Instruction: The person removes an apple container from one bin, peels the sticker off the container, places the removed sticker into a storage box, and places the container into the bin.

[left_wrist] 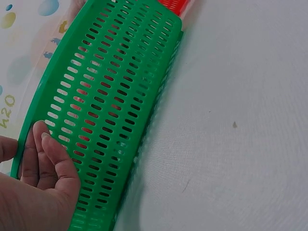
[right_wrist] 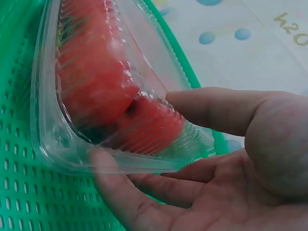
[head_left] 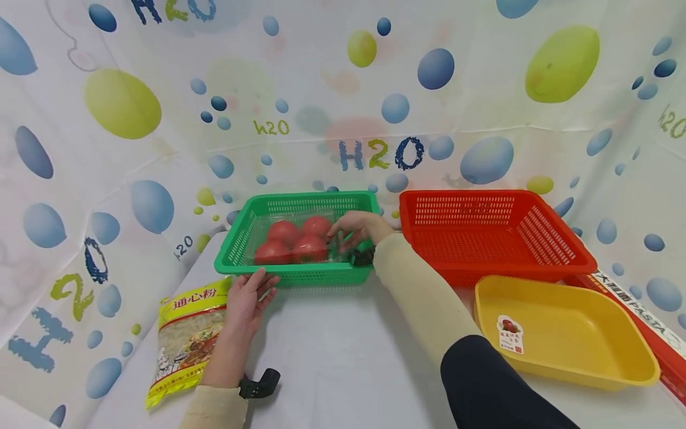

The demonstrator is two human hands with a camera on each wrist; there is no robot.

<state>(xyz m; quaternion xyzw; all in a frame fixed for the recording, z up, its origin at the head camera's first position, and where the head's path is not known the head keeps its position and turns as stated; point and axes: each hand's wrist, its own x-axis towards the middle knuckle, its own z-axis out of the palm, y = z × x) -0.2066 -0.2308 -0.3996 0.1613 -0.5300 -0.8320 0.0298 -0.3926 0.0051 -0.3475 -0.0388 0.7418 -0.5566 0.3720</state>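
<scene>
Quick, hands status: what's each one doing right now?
Left hand: open, straight fingers pressed against the green basket wall.
Right hand: holding the clear tomato box, thumb and fingers curled round its end.

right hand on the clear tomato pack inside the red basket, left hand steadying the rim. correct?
Not quite: the tomato pack sits in the green basket, not the red basket, as the head view shows. The right hand is on the pack; the left hand is at the green basket's rim.
</scene>
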